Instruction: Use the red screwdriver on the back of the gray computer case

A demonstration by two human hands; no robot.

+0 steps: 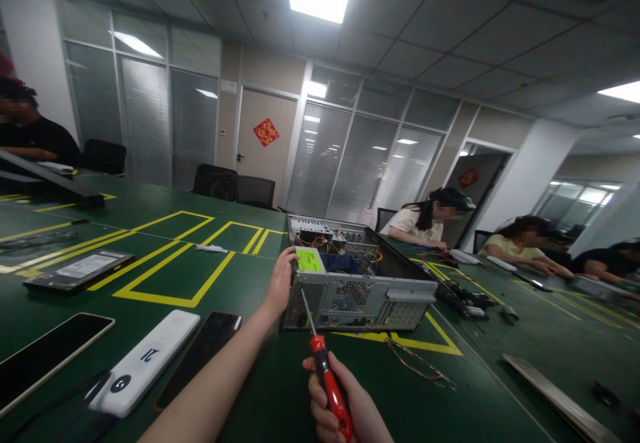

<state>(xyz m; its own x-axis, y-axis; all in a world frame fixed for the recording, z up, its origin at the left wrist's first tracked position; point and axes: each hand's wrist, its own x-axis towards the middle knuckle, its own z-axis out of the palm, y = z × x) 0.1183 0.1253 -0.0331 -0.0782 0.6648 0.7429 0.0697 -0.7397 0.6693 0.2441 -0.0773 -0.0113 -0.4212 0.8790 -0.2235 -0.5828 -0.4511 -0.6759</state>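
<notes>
An opened computer case point(377, 306) lies on the green table, its back panel facing me. Inside its left end sits a power supply with a bright green label point(309, 260). My left hand point(281, 284) grips the left side of the case near that label, fingers curled over the edge and partly hidden. Closed around the handle of a red and black screwdriver point(331, 383) is my right hand point(345, 399). The shaft points up and away, its tip in front of the perforated panel at the left of the case; whether it touches cannot be told.
A hard drive point(83, 269), a white power bank point(147, 359) and two dark phones point(50, 356) lie to the left. Eyeglasses point(420, 363) rest in front of the case. On the right are cables and a metal strip point(555, 389). Several people sit around the table.
</notes>
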